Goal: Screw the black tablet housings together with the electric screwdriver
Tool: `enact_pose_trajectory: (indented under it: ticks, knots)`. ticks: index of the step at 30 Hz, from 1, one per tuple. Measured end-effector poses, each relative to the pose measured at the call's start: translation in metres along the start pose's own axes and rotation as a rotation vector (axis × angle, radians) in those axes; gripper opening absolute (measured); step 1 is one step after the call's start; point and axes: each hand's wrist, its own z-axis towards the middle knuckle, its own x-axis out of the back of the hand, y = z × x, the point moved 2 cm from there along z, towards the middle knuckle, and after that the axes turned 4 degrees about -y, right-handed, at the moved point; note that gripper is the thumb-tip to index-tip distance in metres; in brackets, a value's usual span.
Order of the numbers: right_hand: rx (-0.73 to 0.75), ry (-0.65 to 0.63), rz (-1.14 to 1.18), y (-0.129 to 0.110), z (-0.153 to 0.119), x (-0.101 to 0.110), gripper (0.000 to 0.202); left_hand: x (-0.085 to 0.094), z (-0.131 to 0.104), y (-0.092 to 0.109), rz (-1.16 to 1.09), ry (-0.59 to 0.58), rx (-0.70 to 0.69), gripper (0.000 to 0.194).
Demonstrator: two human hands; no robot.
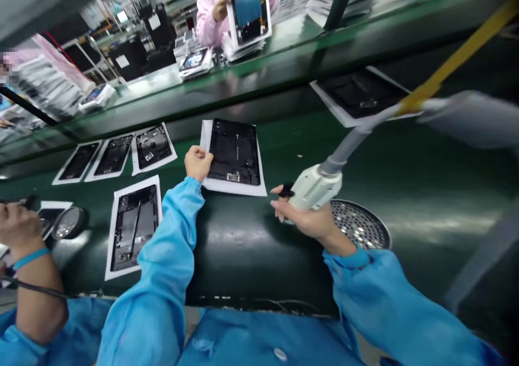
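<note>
Two hands in blue sleeves work at a green conveyor belt. The left hand pinches the left edge of a white sheet carrying a dark tablet chassis, which lies flat at about 12 o'clock from the worker. The right hand, at 2 o'clock, is wrapped around the pale handle of a hose-fed tool, fingers curled shut on it, its nozzle tip pointing towards the sheet. The chassis looks thin, rigid and light, with exposed internals that are likely fragile; the bare paper margin or the frame's outer edge seems the safest place to grip. A perforated round metal dish sits just beside the right wrist; whether it holds anything cannot be told. More chassis on sheets lie at 9 to 10 o'clock. A co-worker's forearm enters at far left.
</note>
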Motion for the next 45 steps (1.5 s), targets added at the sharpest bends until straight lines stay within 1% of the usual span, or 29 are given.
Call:
enact_pose_trajectory:
  ticks: [2,5,7,9,11,14,16,17,19,22,26,28,30,32,34,36,38,40,43,45]
  knots:
    - [-0.021,-0.025,0.005,0.001,0.002,-0.003,0.028,0.000,0.033,-0.001,0.134,0.017,0.005,0.013]
    - [-0.029,-0.047,0.026,0.004,0.003,-0.004,0.027,0.007,0.071,-0.003,0.249,0.002,-0.009,0.027]
    - [-0.018,-0.043,0.041,0.007,0.002,-0.005,0.027,0.020,0.088,-0.005,0.341,-0.045,-0.020,0.037]
    - [-0.024,-0.046,0.056,0.009,0.002,-0.005,0.028,0.041,0.097,-0.010,0.470,-0.126,-0.028,0.042]
    - [-0.045,-0.054,0.066,0.009,0.001,-0.006,0.029,0.069,0.101,-0.018,0.632,-0.230,-0.017,0.039]
    - [-0.068,-0.067,0.046,0.007,0.002,-0.007,0.028,0.114,0.102,-0.036,0.890,-0.355,0.059,0.030]
    - [-0.076,-0.089,0.030,0.005,0.002,-0.007,0.026,0.137,0.101,-0.049,1.036,-0.410,0.114,0.025]
    - [-0.073,-0.094,0.030,0.005,0.002,-0.007,0.026,0.146,0.101,-0.055,1.095,-0.431,0.127,0.025]
    - [-0.061,-0.096,0.038,0.005,0.003,-0.008,0.027,0.156,0.099,-0.064,1.181,-0.463,0.106,0.026]
    - [-0.053,-0.068,0.045,0.008,0.004,-0.010,0.030,0.160,0.095,-0.069,1.253,-0.469,-0.004,0.021]
    - [0.004,-0.058,0.025,0.003,0.009,-0.013,0.024,0.159,0.092,-0.067,1.290,-0.398,-0.182,0.031]
    - [0.045,-0.054,0.017,0.000,0.012,-0.013,0.019,0.158,0.089,-0.065,1.291,-0.330,-0.280,0.033]
    - [0.076,-0.038,0.023,-0.002,0.014,-0.012,0.017,0.156,0.082,-0.059,1.268,-0.214,-0.422,0.032]
    - [0.098,-0.036,0.032,-0.001,0.015,-0.012,0.016,0.152,0.065,-0.049,1.213,-0.090,-0.594,0.028]
    - [0.095,-0.048,0.052,0.000,0.016,-0.013,0.016,0.146,0.039,-0.032,1.133,-0.013,-0.774,0.024]
    - [0.060,-0.070,0.083,0.000,0.017,-0.014,0.018,0.138,0.007,-0.011,1.047,0.016,-0.968,0.022]
    - [0.015,-0.074,0.117,-0.003,0.017,-0.013,0.022,0.127,-0.028,0.012,0.964,0.002,-1.153,0.025]
    - [-0.014,-0.055,0.135,-0.008,0.016,-0.008,0.028,0.114,-0.062,0.034,0.886,-0.063,-1.277,0.033]
    - [-0.004,0.015,0.135,-0.019,0.013,0.007,0.035,0.091,-0.104,0.059,0.792,-0.211,-1.356,0.040]
    - [0.041,0.071,0.144,-0.026,0.011,0.019,0.036,0.074,-0.127,0.068,0.741,-0.296,-1.384,0.040]
